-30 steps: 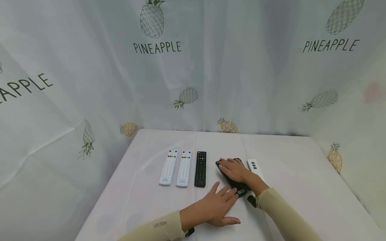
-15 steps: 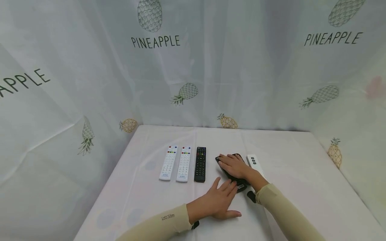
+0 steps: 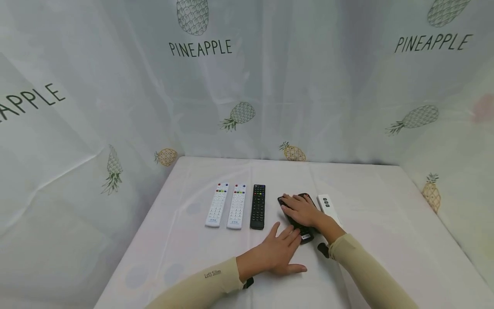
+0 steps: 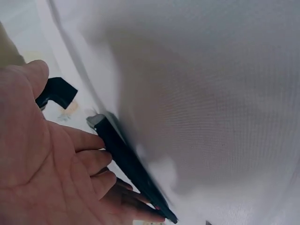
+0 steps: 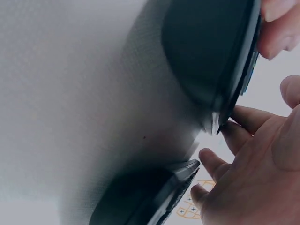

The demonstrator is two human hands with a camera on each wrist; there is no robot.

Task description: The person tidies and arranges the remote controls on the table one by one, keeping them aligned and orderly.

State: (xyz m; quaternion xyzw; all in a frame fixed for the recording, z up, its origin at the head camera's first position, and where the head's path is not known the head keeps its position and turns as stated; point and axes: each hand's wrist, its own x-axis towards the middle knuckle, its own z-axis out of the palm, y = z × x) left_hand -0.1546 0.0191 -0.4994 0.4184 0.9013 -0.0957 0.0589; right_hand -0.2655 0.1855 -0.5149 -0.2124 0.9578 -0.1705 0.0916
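My right hand [image 3: 302, 212] rests over a black remote control [image 3: 306, 237] that lies slanted on the white table [image 3: 185, 266]. Its fingers lie across the upper part and hide much of the buttons. With spread fingers, my left hand [image 3: 275, 254] touches the lower end of the same remote. The left wrist view shows the side of a black remote [image 4: 131, 161] against the left fingertips. Another black remote [image 3: 307, 198] is partly covered by the right hand. In the right wrist view, two dark remotes appear, one above [image 5: 206, 51] and one below [image 5: 145, 199].
Two white remotes [image 3: 217, 205] [image 3: 236, 207] and a black remote [image 3: 257, 207] stand in a row to the left. Right of the hands lies a white object with several dark buttons [image 3: 327, 207], partly behind the right forearm. A pineapple-print curtain [image 3: 328, 86] hangs behind the table.
The lower end of the slanted black remote has swung slightly left, the left fingertips along with it. The right hand stays on top. The head view has tilted down a little.
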